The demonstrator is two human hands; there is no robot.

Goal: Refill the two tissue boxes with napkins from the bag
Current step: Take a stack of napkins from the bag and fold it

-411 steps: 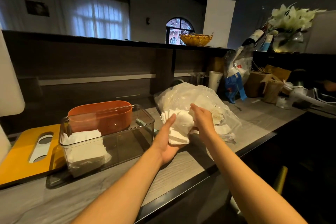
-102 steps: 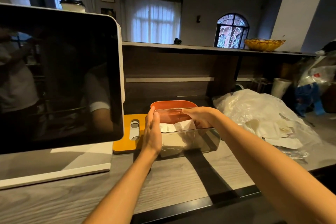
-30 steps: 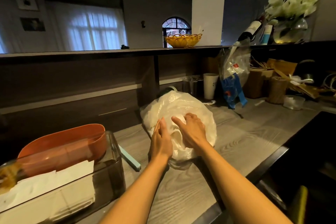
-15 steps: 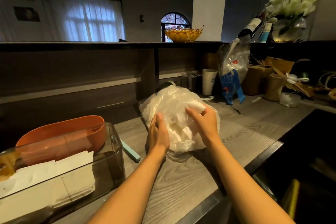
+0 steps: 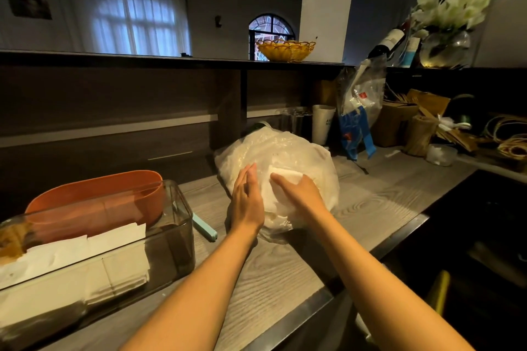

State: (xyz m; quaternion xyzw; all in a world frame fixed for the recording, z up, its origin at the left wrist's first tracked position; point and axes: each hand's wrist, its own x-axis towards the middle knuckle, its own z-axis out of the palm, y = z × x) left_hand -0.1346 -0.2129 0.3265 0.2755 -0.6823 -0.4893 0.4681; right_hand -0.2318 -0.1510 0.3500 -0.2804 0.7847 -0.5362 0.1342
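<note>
Both hands work at the bag (image 5: 285,157), which lies mid-tabletop (image 5: 370,208), right of the boxes. Left hand (image 5: 247,202) stands edge-on against the bag's left side, fingers straight and pressed together. Right hand (image 5: 299,194) lies flat on a white napkin stack (image 5: 285,172) at the bag's near face, fingers extended and slightly spread; whether the thumb hooks under the stack cannot be told.

Step in hand, as judged: drawing a further stack of napkins from the bag. The clear box (image 5: 176,236) at near left already holds napkins. The orange box (image 5: 94,196) stands just behind it; its contents are not visible.

Next move calls for closing the fingers on the stack, keeping it square, clearing the loose plastic, and carrying it left to a box.
</note>
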